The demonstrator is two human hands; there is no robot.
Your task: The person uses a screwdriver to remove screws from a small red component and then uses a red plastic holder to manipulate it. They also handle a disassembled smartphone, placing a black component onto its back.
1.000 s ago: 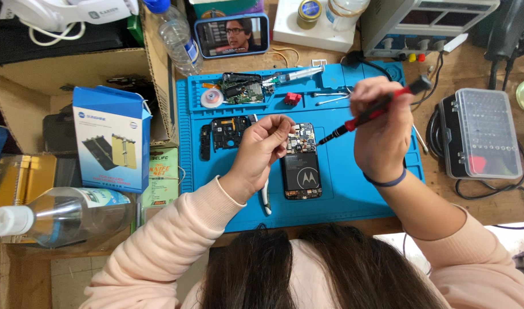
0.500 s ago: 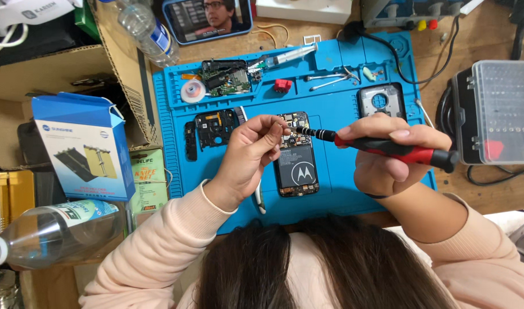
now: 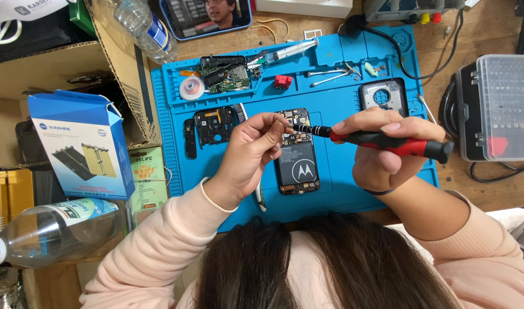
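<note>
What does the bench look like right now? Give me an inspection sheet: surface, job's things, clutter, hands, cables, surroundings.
Surface: blue work mat on a wooden bench.
Job's things: opened phone lying flat on the mat; red-handled screwdriver, tip at the phone's upper part.
Clutter: circuit board, tape roll, black back frame, grey camera frame, tweezers, syringe.
Hands: left hand pinching at the screwdriver tip; right hand gripping the handle.
Cables: black cable crossing the mat's upper right corner.
Surroundings: blue box, plastic bottle, clear bit case, cardboard box.
</note>
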